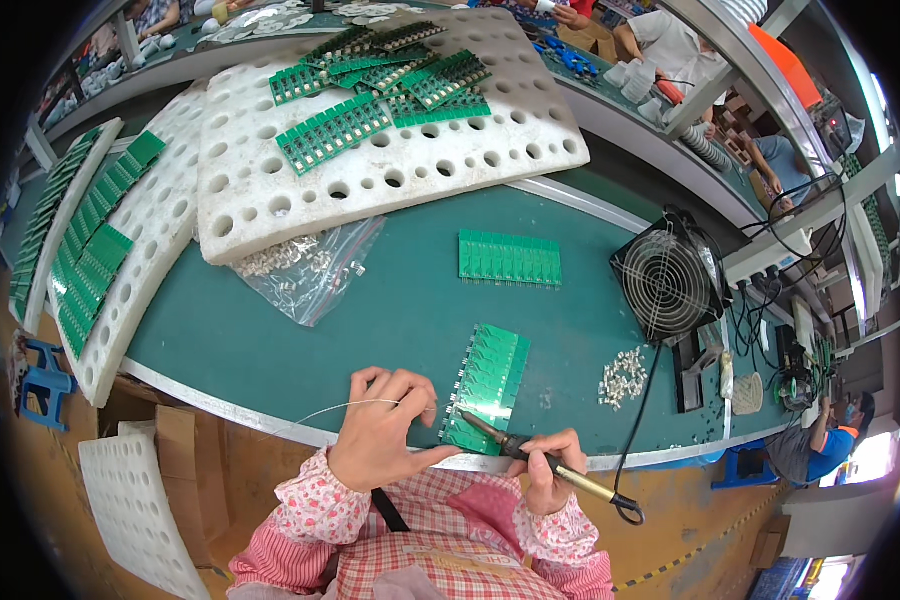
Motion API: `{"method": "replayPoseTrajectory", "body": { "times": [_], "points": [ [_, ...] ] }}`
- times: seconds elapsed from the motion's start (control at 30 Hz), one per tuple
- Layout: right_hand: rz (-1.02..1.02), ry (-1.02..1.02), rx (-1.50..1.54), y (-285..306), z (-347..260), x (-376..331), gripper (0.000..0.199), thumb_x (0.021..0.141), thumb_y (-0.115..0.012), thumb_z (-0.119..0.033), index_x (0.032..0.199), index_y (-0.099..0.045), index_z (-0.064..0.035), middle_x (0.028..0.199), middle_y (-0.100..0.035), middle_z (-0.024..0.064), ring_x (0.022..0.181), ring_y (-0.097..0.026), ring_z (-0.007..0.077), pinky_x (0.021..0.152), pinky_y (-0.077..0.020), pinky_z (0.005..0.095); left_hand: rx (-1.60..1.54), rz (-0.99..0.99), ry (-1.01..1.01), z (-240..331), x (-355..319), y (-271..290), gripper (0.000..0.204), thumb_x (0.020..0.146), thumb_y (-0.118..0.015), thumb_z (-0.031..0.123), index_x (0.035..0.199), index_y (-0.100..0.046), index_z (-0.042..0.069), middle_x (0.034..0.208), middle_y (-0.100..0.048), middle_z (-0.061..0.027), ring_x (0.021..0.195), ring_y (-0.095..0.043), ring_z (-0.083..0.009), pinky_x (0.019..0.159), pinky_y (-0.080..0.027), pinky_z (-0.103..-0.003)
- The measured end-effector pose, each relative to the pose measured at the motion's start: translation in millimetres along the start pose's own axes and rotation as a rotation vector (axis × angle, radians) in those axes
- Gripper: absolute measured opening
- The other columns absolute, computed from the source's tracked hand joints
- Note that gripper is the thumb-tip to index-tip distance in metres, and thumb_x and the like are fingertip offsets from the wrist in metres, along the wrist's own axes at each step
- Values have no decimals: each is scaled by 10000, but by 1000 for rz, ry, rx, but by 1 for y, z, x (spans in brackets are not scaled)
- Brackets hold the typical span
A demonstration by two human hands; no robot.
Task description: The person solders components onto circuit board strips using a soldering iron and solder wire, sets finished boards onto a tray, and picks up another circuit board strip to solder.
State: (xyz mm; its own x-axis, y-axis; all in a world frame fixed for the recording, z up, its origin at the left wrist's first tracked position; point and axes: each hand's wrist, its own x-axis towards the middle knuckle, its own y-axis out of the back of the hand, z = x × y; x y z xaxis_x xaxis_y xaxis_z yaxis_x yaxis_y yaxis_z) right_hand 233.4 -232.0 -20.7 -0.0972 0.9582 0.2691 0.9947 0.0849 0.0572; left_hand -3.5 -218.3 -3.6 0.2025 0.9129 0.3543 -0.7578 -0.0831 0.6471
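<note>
My right hand is closed round a soldering iron, whose tip rests at or just over the lower part of a green circuit board panel. A row of small metal parts runs along the panel's left edge. In the closed fingers of my left hand is a thin solder wire, its tail trailing off to the left. My left thumb reaches to the panel's near left corner. A second green panel lies farther back on the green mat.
A white foam board with holes carries stacked circuit panels at the back. Under its edge sits a plastic bag of small parts. To the right stand a black fan and a loose pile of tiny connectors. Other people work across the bench.
</note>
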Motion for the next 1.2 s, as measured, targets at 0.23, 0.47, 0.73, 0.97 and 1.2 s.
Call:
{"method": "replayPoseTrajectory", "body": {
  "times": [0.23,0.47,0.73,0.97,1.2],
  "points": [
    [255,-58,94,4,-8,-2,202,923,-543,-196,935,-479,-5,604,-544,91,449,-538,159,455,-480,269,24,-5,-10,0,8,-7,426,628,-865,279,848,-539,114,939,-549,-11,905,-545,-223,909,-332,-416],
    [512,136,-145,70,-23,9,139,939,-548,-124,967,-512,7,722,-584,110,535,-595,139,508,-490,264,86,58,27,9,5,-9,375,633,-858,214,803,-546,93,896,-570,-47,892,-555,-245,878,-351,-423],
    [861,305,-795,194,-17,81,132,957,-603,-157,1033,-605,-49,742,-621,68,645,-617,126,586,-495,275,105,148,57,15,4,-16,139,778,-725,70,812,-592,49,892,-600,-76,874,-552,-266,837,-383,-386],
    [755,258,-775,142,-29,34,40,896,-641,-56,925,-634,-29,759,-659,67,627,-610,122,585,-492,276,119,147,-32,21,-7,-22,42,817,-639,47,857,-632,40,926,-625,-78,891,-574,-256,861,-388,-434],
    [-166,363,-802,47,-35,6,361,729,-726,-57,1076,-706,-157,764,-480,32,553,-540,133,477,-430,262,59,-47,-283,54,-3,-46,116,784,-700,124,867,-622,105,905,-624,-15,889,-587,-188,953,-362,-474]
  ]
}}
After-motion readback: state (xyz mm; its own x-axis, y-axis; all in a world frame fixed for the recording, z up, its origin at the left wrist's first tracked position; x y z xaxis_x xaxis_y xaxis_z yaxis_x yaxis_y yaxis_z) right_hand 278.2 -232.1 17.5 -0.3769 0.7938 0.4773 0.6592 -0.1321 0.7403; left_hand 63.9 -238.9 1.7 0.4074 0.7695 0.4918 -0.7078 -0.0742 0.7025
